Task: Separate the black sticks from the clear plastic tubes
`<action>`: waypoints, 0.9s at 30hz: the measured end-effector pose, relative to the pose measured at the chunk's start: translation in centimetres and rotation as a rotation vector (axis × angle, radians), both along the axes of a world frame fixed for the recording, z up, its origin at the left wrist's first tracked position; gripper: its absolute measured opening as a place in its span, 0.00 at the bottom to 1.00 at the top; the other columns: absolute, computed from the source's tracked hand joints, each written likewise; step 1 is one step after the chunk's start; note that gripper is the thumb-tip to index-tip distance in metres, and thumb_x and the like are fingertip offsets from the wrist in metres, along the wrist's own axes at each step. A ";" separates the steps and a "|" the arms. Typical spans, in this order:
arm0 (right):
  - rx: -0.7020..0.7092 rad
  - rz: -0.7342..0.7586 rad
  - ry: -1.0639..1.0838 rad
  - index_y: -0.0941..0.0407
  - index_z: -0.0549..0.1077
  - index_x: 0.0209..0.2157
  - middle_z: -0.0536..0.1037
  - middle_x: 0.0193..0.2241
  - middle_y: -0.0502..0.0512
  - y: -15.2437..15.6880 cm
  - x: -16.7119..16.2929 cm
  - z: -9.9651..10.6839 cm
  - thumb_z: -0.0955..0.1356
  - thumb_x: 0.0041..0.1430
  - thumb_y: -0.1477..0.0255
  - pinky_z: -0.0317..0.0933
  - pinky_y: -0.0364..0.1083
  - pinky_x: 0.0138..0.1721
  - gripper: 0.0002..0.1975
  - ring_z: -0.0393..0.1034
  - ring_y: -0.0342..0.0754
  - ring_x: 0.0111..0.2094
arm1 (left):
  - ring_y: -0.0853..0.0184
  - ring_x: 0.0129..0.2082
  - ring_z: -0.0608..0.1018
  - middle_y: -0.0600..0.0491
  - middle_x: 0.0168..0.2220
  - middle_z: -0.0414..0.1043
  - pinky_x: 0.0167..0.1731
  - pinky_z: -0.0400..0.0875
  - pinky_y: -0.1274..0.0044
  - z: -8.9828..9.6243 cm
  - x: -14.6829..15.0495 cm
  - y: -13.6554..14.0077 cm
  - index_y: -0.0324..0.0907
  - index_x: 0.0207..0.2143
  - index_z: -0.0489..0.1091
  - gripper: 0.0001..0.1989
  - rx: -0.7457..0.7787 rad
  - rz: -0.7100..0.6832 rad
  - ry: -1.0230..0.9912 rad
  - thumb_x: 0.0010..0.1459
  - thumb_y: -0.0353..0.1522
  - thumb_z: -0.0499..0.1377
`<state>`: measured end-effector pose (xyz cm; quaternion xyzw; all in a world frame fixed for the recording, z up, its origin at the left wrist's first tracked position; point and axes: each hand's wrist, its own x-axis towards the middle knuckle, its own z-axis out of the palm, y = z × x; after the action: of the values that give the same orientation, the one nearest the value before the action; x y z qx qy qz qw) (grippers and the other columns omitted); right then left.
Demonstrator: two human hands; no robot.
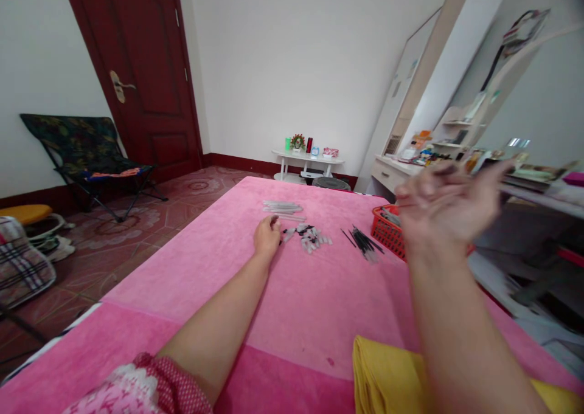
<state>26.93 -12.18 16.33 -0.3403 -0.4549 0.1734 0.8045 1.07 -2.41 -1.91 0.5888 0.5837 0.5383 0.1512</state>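
My left hand point(267, 236) rests on the pink cloth point(292, 304) with its fingers curled in. A small dark bit shows at its fingertips, too small to name. Just right of it lies a loose pile of small clear and black pieces, like pen caps point(311, 239). Beyond it are several pale, translucent tubes, like pen barrels point(283, 207), laid side by side. Thin black sticks, like pen refills point(364, 242), form a bundle further right. My right hand point(449, 201) is raised and blurred, palm up, thumb spread away from half-bent fingers, with nothing visible in it. It partly covers a red basket point(387, 230).
Folded yellow cloth point(387, 371) lies at the near right edge, partly under my right forearm. A dressing table point(392, 174) with bottles stands to the right. On the left are a folding chair point(86, 149) and a dark red door point(141, 73). A small white table point(305, 155) stands by the wall.
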 end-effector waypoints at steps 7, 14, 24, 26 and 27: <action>-0.541 0.312 0.053 0.57 0.68 0.20 0.69 0.14 0.54 4.9 -3.9 -8.5 0.55 0.51 0.39 0.58 0.41 0.17 0.35 0.62 0.41 0.14 | 0.60 0.48 0.75 0.42 0.50 0.72 0.46 0.68 0.71 0.1 1.3 0.3 0.40 0.53 0.67 0.23 -0.085 -0.184 0.263 0.57 0.40 0.56; -0.543 0.333 -0.024 0.59 0.71 0.20 0.73 0.16 0.55 5.3 -3.8 -12.1 0.60 0.48 0.40 0.57 0.40 0.16 0.34 0.64 0.41 0.15 | 0.60 0.46 0.76 0.44 0.47 0.75 0.47 0.69 0.71 1.2 4.1 1.1 0.39 0.53 0.67 0.23 -0.093 -0.367 0.255 0.59 0.40 0.53; -0.480 0.359 -0.103 0.60 0.71 0.22 0.73 0.16 0.55 5.5 -4.2 -15.5 0.62 0.51 0.44 0.56 0.40 0.16 0.31 0.62 0.41 0.14 | 0.63 0.49 0.74 0.48 0.47 0.75 0.52 0.67 0.70 2.2 2.5 3.8 0.40 0.46 0.72 0.15 0.120 -0.445 0.280 0.59 0.32 0.52; -0.473 0.359 -0.096 0.60 0.71 0.23 0.73 0.16 0.55 5.7 -4.4 -15.7 0.62 0.52 0.44 0.56 0.40 0.16 0.31 0.63 0.41 0.15 | 0.61 0.56 0.69 0.48 0.55 0.68 0.57 0.61 0.68 3.0 1.2 5.7 0.42 0.54 0.66 0.23 0.123 -0.404 0.526 0.54 0.30 0.57; -0.473 0.356 -0.087 0.60 0.71 0.23 0.73 0.16 0.55 5.8 -4.4 -15.7 0.62 0.52 0.44 0.55 0.40 0.16 0.31 0.63 0.41 0.15 | 0.59 0.58 0.65 0.46 0.58 0.63 0.59 0.58 0.66 3.4 0.7 6.8 0.42 0.56 0.63 0.29 0.076 -0.377 0.655 0.51 0.32 0.60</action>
<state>22.51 -6.38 0.66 -0.4404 -0.4884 0.3982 0.6395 1.75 4.42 1.49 0.8320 0.4621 0.3055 0.0311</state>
